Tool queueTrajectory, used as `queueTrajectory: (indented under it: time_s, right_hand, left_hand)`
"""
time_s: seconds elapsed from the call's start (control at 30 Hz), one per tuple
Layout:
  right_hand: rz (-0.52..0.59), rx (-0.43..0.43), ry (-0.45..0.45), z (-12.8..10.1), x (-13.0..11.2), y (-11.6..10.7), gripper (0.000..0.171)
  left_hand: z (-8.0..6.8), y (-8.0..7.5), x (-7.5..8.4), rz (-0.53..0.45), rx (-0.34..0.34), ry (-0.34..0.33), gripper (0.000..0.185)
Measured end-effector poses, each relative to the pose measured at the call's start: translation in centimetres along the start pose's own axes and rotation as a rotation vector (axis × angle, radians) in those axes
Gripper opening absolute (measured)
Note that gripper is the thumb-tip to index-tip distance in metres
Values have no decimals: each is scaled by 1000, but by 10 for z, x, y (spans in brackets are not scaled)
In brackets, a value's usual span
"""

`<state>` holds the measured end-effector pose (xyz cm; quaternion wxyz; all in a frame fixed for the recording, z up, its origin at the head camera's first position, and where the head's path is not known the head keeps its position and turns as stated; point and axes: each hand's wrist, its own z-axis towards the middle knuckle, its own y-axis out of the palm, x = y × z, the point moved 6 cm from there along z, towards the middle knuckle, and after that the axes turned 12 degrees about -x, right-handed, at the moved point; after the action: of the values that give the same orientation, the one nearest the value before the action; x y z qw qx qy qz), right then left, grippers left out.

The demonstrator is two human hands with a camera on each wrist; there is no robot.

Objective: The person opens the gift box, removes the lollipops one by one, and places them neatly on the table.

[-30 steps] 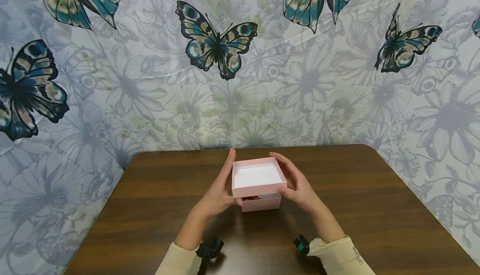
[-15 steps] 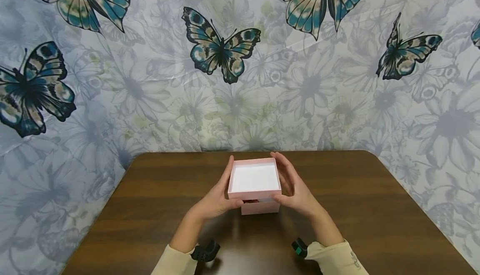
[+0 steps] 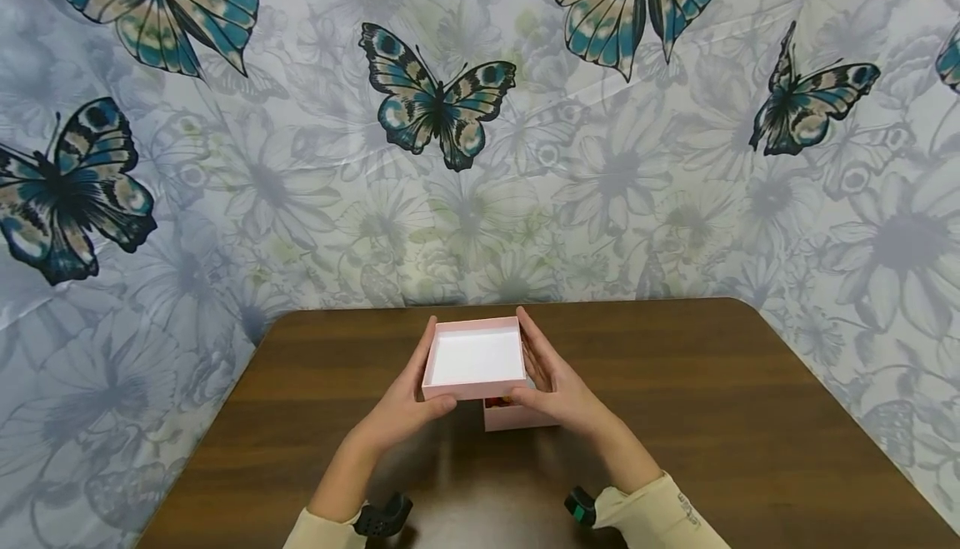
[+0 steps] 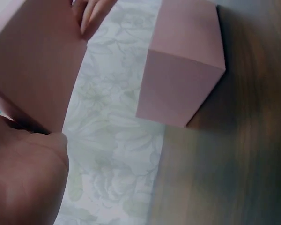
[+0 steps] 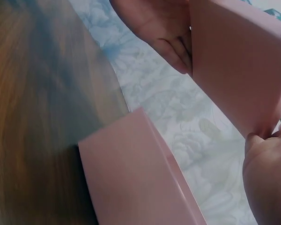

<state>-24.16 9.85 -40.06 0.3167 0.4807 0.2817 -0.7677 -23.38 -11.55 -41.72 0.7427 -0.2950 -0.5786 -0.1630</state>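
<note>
Both hands hold a shallow pink box lid (image 3: 474,389) level, its white inside facing up. My left hand (image 3: 397,410) grips its left side, thumb at the front corner and fingers along the edge. On the opposite side my right hand (image 3: 561,392) grips it the same way. Below and slightly to the right, a pink box (image 3: 519,418) stands on the table, partly covered in the head view by the lid and the right hand. A bit of red and yellow content shows at its top. Both wrist views show a gap between the raised lid (image 4: 37,61) and the box (image 5: 131,173).
The brown wooden table (image 3: 712,416) has rounded far corners. Behind it hangs a pale floral backdrop (image 3: 600,199) with large teal butterflies. A dark band with a black device (image 3: 384,516) is on the left wrist, and a similar device (image 3: 580,506) on the right.
Both hands have carried the lid to the left, from over the box to partly beside it. More of the box's top now shows. The box has stayed in place.
</note>
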Motion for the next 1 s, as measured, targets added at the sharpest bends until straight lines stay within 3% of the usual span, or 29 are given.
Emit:
queueTrajectory:
  time_s: [0.23,0.37,0.63,0.87,1.0]
  right_hand:
    - [-6,16,-12,4,1,17,84]
    - [-68,34,-39,4,2,26,78]
    - [-161,88,-14,11,7,39,77]
    - [-161,125,-11,24,16,54,76]
    - [-176,145,39,34,24,64,76]
  left_hand:
    - [-6,-2,-3,-45,51,53,104]
    - [-11,-4,-4,-28,82,79,104]
    - [-24,-10,-9,0,141,45,104]
    - [-42,-21,-15,68,163,38,98]
    - [-55,-29,-18,98,189,37,98]
